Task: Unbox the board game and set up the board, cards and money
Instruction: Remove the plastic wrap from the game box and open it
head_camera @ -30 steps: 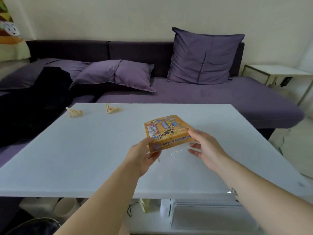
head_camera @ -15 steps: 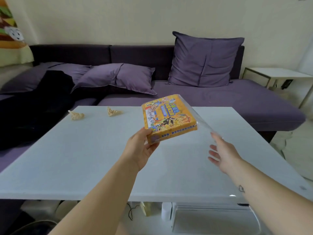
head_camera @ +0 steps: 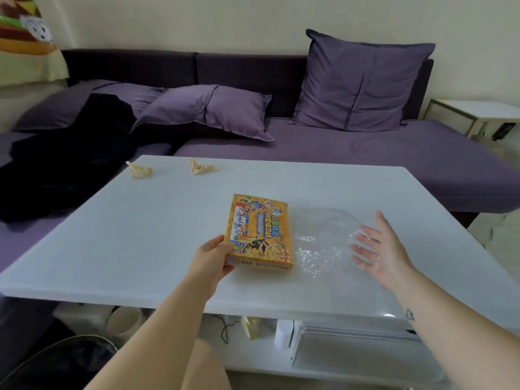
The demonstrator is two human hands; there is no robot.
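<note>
The yellow board game box (head_camera: pixel 260 230) lies flat on the white table (head_camera: pixel 140 235), its printed lid facing up. My left hand (head_camera: pixel 212 258) grips its near left corner, thumb on top. To the right of the box lies a crumpled sheet of clear plastic wrap (head_camera: pixel 323 240). My right hand (head_camera: pixel 378 249) hovers over the wrap's right edge with its fingers spread and straight, holding nothing.
Two small crumpled tan paper pieces (head_camera: pixel 139 170) (head_camera: pixel 201 167) lie near the table's far left edge. A purple sofa (head_camera: pixel 365 153) with cushions and a black garment (head_camera: pixel 62 164) stands behind the table. A white side table (head_camera: pixel 478 111) is at the far right.
The box came down from mid-air onto the table, still in my left hand. The clear wrap left the box and now lies on the table. My right hand opened wide.
</note>
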